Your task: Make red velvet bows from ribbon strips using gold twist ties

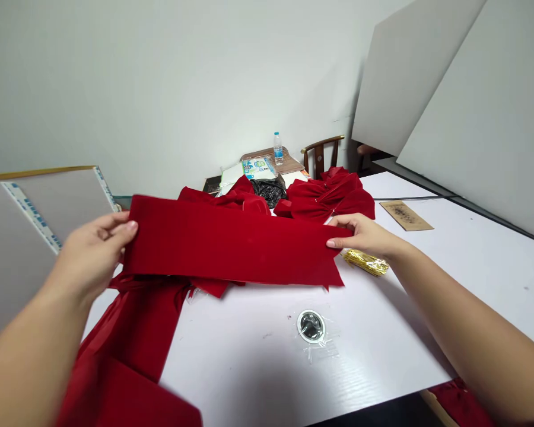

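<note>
A wide red velvet ribbon (235, 240) is stretched out above the white table, its right end cut into a notch. My left hand (95, 249) pinches its left end between thumb and fingers. At the upper right corner my right hand (360, 237) grips the other end. More red fabric (146, 338) hangs over the table's left side beneath the ribbon. Behind it lie a heap of red cloth (329, 196) and a black plastic bag (269, 191). A bundle of gold twist ties (365, 261) rests just below my right hand.
The white table (258, 362) has a round cable hole (311, 326) with clear plastic scraps beside it. A brown cardboard piece (406, 216) lies at right. Farther back are a water bottle (278, 148) and a wooden chair (323, 155). White panels (485, 107) lean at right.
</note>
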`<state>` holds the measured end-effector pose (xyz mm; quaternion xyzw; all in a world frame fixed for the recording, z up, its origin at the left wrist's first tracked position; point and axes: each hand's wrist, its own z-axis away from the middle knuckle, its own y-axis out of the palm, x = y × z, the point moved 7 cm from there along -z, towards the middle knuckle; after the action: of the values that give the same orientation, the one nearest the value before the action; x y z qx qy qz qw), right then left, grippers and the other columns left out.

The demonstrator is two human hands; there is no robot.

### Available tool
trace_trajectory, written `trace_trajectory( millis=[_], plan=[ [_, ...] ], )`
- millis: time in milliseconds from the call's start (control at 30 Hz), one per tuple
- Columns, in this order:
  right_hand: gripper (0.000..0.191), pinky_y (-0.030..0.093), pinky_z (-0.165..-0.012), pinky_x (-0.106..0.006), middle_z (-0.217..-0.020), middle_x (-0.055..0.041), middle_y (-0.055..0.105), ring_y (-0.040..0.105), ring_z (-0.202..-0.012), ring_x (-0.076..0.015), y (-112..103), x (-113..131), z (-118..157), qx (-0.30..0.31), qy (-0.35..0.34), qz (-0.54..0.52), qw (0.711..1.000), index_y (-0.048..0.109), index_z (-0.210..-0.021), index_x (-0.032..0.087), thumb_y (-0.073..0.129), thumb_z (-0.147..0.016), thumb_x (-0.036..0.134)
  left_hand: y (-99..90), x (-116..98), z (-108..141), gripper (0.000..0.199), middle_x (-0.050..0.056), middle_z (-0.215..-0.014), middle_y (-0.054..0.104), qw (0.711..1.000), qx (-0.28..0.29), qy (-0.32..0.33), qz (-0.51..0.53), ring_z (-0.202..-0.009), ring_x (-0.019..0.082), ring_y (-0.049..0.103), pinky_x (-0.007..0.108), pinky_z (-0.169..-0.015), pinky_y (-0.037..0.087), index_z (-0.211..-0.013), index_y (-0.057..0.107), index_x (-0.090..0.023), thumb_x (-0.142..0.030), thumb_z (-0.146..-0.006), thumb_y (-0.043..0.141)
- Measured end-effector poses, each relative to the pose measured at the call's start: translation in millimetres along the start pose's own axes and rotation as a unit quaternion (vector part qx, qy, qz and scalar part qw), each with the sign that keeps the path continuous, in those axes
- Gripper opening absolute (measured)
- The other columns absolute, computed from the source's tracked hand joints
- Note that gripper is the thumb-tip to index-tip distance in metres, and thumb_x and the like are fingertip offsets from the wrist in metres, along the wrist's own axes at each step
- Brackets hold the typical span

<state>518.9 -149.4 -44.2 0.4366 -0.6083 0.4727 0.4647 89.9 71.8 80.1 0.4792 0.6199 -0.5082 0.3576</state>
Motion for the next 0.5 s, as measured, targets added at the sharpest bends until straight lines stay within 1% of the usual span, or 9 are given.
trace_trajectory(
  millis=[67,100,167,200,267,333,400,433,500],
  plan=[
    [0.049,0.063,-0.077,-0.033,-0.1,-0.0081,0.076,0.074,-0.089,-0.0224,-11.0,-3.1,-0.8,-0.106,-0.004,-0.056,0.993,0.07,-0.102,0.016,0.093,-0.066,0.04,2.4,27.6,14.5,0.032,-0.007,-0.065,0.06,0.996,-0.022,-0.036,0.074,-0.054,0.005,0.054,0.011,-0.049,0.044,-0.1,0.068,-0.019,-0.015,-0.069,0.076],
    [0.054,0.063,-0.077,-0.035,-0.1,-0.0081,0.076,0.074,-0.088,-0.0232,-12.8,-7.0,-0.9,-0.153,-0.007,-0.1,0.983,0.069,-0.105,0.017,0.095,-0.063,0.04,6.9,40.0,22.6,0.031,-0.008,-0.062,0.057,0.993,-0.025,-0.054,0.101,-0.052,0.005,0.052,0.011,-0.048,0.043,-0.096,0.067,-0.019,-0.014,-0.066,0.076],
    [0.06,0.064,-0.076,-0.036,-0.098,-0.0076,0.076,0.074,-0.086,-0.0227,-8.5,-17.1,-1.8,-0.209,-0.013,-0.176,0.962,0.066,-0.106,0.019,0.097,-0.059,0.041,16.3,64.5,38.3,0.029,-0.005,-0.067,0.064,0.985,-0.042,-0.101,0.136,-0.06,0.01,0.061,0.016,-0.054,0.051,-0.09,0.065,-0.021,-0.014,-0.064,0.074],
    [0.06,0.063,-0.074,-0.034,-0.096,-0.0066,0.076,0.073,-0.083,-0.0207,-4.8,-22.1,-2.6,-0.224,-0.019,-0.201,0.954,0.065,-0.104,0.019,0.097,-0.058,0.041,20.8,74.5,44.5,0.029,-0.005,-0.07,0.066,0.983,-0.048,-0.115,0.138,-0.064,0.012,0.064,0.019,-0.058,0.055,-0.091,0.065,-0.022,-0.017,-0.065,0.076],
    [0.064,0.059,-0.063,-0.029,-0.083,-0.0012,0.072,0.067,-0.068,-0.0143,0.8,-31.7,-3.4,-0.246,-0.026,-0.215,0.945,0.063,-0.107,0.02,0.097,-0.056,0.04,25.4,88.4,52.0,0.03,-0.003,-0.075,0.07,0.982,-0.072,-0.106,0.136,-0.07,0.015,0.068,0.025,-0.065,0.059,-0.092,0.064,-0.024,-0.024,-0.067,0.079],
    [0.075,0.049,-0.05,-0.023,-0.061,0.0085,0.057,0.05,-0.05,-0.008,3.0,-40.4,-2.7,-0.265,-0.021,-0.196,0.944,0.061,-0.121,0.021,0.097,-0.057,0.04,24.8,98.6,54.7,0.031,-0.002,-0.079,0.072,0.983,-0.101,-0.085,0.13,-0.072,0.017,0.069,0.03,-0.07,0.062,-0.091,0.065,-0.023,-0.03,-0.067,0.082],
    [0.085,0.04,-0.045,-0.02,-0.051,0.0144,0.039,0.038,-0.043,-0.0055,4.2,-45.6,-1.4,-0.272,-0.016,-0.171,0.947,0.057,-0.132,0.022,0.096,-0.06,0.041,22.6,108.9,55.1,0.031,-0.001,-0.08,0.073,0.981,-0.12,-0.086,0.124,-0.074,0.019,0.071,0.034,-0.072,0.064,-0.09,0.066,-0.023,-0.033,-0.066,0.083],
    [0.089,0.041,-0.045,-0.02,-0.051,0.0146,0.038,0.039,-0.043,-0.0058,5.4,-46.1,-1.0,-0.269,-0.018,-0.165,0.949,0.054,-0.137,0.022,0.096,-0.061,0.042,22.0,113.9,54.9,0.032,-0.001,-0.079,0.073,0.98,-0.121,-0.095,0.123,-0.076,0.021,0.072,0.036,-0.071,0.064,-0.089,0.066,-0.024,-0.033,-0.065,0.084],
    [0.103,0.052,-0.055,-0.024,-0.061,0.0103,0.054,0.056,-0.053,-0.0102,9.8,-43.6,-0.9,-0.249,-0.037,-0.17,0.953,0.041,-0.148,0.025,0.095,-0.063,0.046,23.0,122.2,53.9,0.033,-0.001,-0.076,0.073,0.98,-0.105,-0.115,0.125,-0.08,0.025,0.074,0.039,-0.069,0.066,-0.091,0.067,-0.025,-0.033,-0.064,0.084]
  ],
)
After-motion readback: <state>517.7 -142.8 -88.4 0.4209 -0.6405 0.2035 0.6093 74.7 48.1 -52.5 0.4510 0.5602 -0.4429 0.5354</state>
